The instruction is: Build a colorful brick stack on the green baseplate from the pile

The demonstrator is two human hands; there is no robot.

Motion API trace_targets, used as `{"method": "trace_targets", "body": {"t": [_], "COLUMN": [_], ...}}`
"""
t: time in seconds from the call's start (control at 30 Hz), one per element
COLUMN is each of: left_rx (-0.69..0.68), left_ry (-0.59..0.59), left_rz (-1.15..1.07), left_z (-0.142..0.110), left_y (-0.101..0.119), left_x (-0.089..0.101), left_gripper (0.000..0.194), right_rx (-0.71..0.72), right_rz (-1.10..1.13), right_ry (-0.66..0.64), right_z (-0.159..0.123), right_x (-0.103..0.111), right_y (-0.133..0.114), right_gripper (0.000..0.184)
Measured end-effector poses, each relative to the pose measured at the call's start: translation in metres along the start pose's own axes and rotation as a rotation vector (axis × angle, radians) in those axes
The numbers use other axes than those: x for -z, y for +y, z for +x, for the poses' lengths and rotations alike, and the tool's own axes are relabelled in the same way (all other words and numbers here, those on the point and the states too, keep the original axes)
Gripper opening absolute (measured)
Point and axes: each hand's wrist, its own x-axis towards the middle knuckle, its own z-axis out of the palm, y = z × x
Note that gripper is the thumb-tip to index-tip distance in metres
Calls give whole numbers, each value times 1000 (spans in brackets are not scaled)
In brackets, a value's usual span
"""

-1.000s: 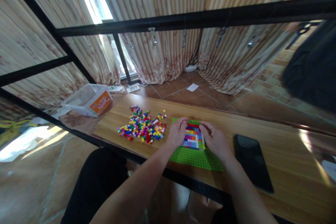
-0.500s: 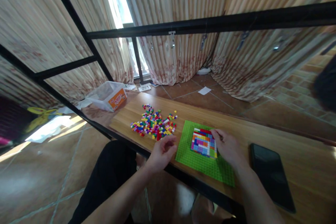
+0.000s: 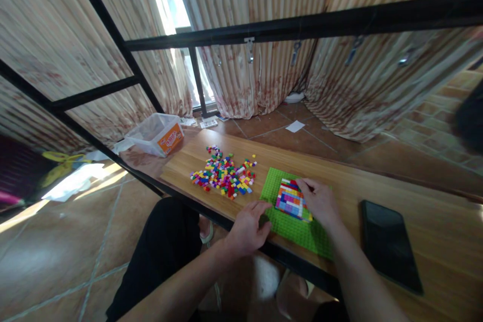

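Observation:
A green studded baseplate lies on the wooden table, bearing a square of many-coloured toy bricks. At the far right corner of that square is my right hand, its fingers pinched together and pointing down onto the bricks. Whatever is between those fingertips is hidden. My left hand reaches over the near left edge of the baseplate, thumb and fingers apart, with nothing visible in it. Left of the baseplate spreads a pile of small loose bricks in many colours.
A black phone or tablet lies on the wooden table to the right. On the floor past the table's left end stands a clear plastic box with an orange label. A black metal rail crosses in front of the curtains.
My left hand has moved right, from beside the loose bricks to the baseplate's near left edge. My right hand has shifted slightly left and away along the brick square's far edge.

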Motion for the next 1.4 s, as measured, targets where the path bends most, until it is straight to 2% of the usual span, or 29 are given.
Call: {"method": "trace_targets", "body": {"t": [0.07, 0.13, 0.2, 0.3, 0.4, 0.5, 0.83, 1.07, 1.13, 1.23, 1.3, 1.4], "left_rx": [-14, -1, 61, 176, 195, 183, 122, 36, 60, 185, 289, 377], "left_ry": [11, 84, 219, 320, 300, 262, 204, 236, 279, 375, 390, 312], "left_rz": [-5, 31, 132, 347, 521, 602, 583, 571, 523, 321, 50, -468], "left_z": [-2, 0, 6, 17, 25, 28, 32, 41, 44, 52, 60, 74], "left_y": [-1, -7, -16, -30, -36, -35, -36, -43, -43, -39, -33, -20], "left_x": [3, 10, 21, 39, 48, 49, 45, 44, 46, 48, 47, 42], "left_gripper": [40, 36, 29, 19, 14, 10, 8, 19, 19, 17, 21, 24], "right_rx": [18, 33, 31, 22, 22, 34, 23, 21, 30, 42, 43, 37], "right_rz": [11, 4, -21, -59, -82, -93, -110, -139, -143, -142, -142, -144], "right_ry": [-1, 6, 20, 24, 10, -3, -9, -26, -27, -26, -28, -40], "right_z": [0, -1, -2, -3, -3, -3, -3, -2, -2, -2, -2, -2], "right_x": [-2, -2, -2, -2, -1, 0, 1, 1, 1, 1, 1, 2], "right_y": [-1, -1, 0, 0, 0, 0, -3, -2, -1, -2, -3, -4], "right_gripper": [42, 41, 42, 42, 40, 40, 37, 38, 39, 39, 39, 39]}}
